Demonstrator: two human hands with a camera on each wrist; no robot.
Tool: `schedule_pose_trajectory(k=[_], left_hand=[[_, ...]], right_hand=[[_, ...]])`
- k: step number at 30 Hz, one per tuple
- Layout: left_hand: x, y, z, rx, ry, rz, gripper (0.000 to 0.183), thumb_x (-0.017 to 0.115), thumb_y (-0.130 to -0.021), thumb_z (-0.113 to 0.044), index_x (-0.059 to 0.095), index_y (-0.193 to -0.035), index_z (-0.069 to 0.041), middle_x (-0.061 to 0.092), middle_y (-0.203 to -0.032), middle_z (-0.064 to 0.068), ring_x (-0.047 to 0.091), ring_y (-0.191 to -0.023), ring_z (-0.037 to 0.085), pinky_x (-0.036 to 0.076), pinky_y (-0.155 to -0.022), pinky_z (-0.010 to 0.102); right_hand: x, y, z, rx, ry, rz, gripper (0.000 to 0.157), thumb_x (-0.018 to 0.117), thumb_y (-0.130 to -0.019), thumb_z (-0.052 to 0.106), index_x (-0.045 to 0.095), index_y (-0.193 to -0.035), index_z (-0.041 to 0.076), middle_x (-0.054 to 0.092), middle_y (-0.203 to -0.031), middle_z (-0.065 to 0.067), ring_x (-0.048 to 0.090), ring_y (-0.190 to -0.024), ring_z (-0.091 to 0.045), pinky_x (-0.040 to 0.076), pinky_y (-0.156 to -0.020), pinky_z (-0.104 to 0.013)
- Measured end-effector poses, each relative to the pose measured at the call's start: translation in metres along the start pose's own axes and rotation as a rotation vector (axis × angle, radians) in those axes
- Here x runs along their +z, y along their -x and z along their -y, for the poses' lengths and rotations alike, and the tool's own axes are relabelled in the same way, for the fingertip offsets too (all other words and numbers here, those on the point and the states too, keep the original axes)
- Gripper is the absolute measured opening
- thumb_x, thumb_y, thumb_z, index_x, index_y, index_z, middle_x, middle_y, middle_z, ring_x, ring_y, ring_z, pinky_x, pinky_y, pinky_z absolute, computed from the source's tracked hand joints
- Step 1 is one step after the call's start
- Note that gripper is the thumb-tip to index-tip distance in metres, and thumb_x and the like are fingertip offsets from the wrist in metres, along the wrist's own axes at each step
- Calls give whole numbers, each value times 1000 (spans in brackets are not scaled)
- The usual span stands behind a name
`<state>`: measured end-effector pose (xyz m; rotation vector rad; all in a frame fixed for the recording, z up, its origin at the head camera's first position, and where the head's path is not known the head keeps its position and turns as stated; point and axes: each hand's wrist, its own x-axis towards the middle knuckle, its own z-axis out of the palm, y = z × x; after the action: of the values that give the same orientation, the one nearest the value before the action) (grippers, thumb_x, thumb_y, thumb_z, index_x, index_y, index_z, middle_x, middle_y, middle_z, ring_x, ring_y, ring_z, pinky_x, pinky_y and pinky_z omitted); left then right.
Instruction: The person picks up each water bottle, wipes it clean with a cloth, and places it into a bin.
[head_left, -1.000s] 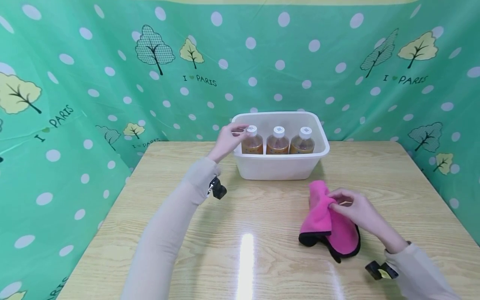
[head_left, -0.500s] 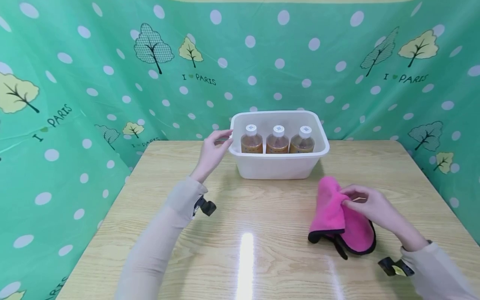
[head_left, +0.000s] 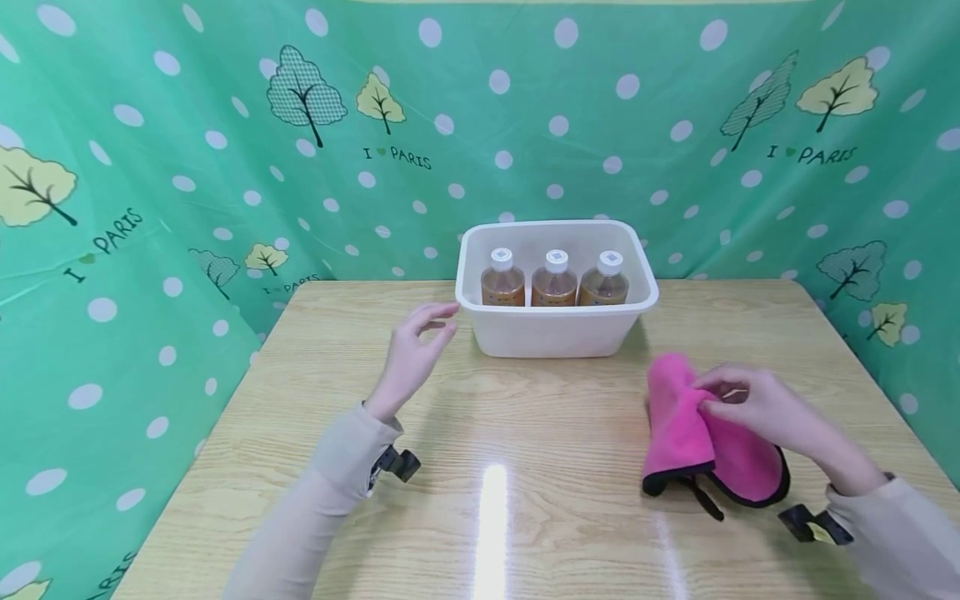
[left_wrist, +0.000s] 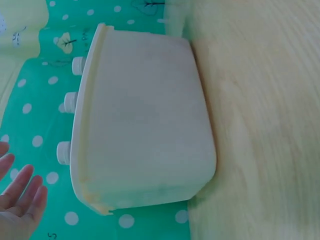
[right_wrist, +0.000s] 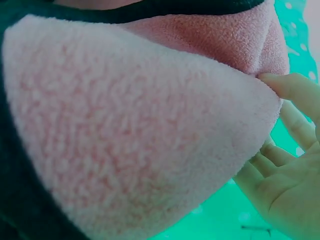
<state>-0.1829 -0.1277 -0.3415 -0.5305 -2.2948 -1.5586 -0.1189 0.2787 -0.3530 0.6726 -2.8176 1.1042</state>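
Observation:
A pink cloth [head_left: 682,429] with black edging hangs in folds on the right side, pinched near its top between the thumb and fingers of my right hand [head_left: 772,417]. The right wrist view shows its fluffy pink surface [right_wrist: 135,130] and the thumb pressing the fold. My left hand [head_left: 408,354] is held above the table, fingers loosely bent with nothing between them, just left of a white plastic bin [head_left: 555,332]. Inside the bin stand three bottles with white caps, a left bottle [head_left: 502,283], a middle bottle [head_left: 555,283] and a right bottle [head_left: 603,285].
The wooden table [head_left: 525,417] carries the bin near its back edge. Behind and to the sides hangs a green curtain [head_left: 420,125] with white dots and printed trees.
My left hand has drawn back from the left bottle's cap, leftward and toward me, out of the bin. My right hand has carried the pink cloth to the right.

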Motion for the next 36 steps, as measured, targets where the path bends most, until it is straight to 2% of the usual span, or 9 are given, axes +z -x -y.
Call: schedule_pose_trajectory(k=[4,7,12,18,21,24,29,36], left_hand=[[2,12,2,30,-35,23,23,58,-84,-4,60,-106,2,59,-105,13,54,-97,24,46,-86,36],[3,20,5,39,-55,36,23,59,-83,-2,60,-105,3,60,-105,13,55,-97,25,47,-85,35],[4,29,7,6,-80,61,23,60,-82,-1,60,-105,3,60,-106,13,55,-98,24,47,-84,35],[4,38,6,-31,-61,85,24,58,-82,3,58,-105,7,58,-106,20,53,-98,34,45,-86,45],[4,42,11,-40,-80,94,24,59,-82,1,59,-106,6,59,-107,18,54,-97,33,46,-85,44],[4,45,19,-47,-103,107,25,60,-82,-2,60,-106,3,60,-107,14,55,-97,29,47,-84,40],[5,50,27,-40,-145,135,25,60,-83,-6,60,-107,1,60,-106,11,55,-97,25,48,-83,38],[5,55,30,-11,-259,201,27,61,-82,-9,60,-109,-4,58,-107,9,53,-100,24,46,-85,41]], right_hand=[[12,-7,3,2,-4,65,16,65,-76,0,65,-92,2,64,-89,-7,55,-77,1,51,-63,-22],[22,-13,6,1,-17,111,15,65,-77,2,65,-92,2,64,-91,-8,56,-77,-5,51,-64,-23],[38,-23,12,-9,-25,164,15,64,-78,3,65,-93,1,64,-92,-9,57,-77,-13,51,-65,-25],[57,-33,14,-5,-9,194,15,63,-79,3,65,-94,5,63,-99,-12,57,-82,-16,50,-70,-28],[66,-35,15,-6,-8,215,15,63,-79,4,65,-94,5,61,-104,-16,58,-84,-17,50,-70,-28],[74,-37,17,-3,8,225,16,63,-80,5,64,-95,4,61,-103,-14,57,-83,-16,50,-71,-28],[84,-36,17,30,70,244,23,66,-78,6,62,-100,3,62,-98,-7,57,-85,-17,50,-73,-32],[92,-29,14,18,166,250,38,71,-71,5,59,-107,-1,61,-104,-12,56,-99,-27,47,-83,-41]])
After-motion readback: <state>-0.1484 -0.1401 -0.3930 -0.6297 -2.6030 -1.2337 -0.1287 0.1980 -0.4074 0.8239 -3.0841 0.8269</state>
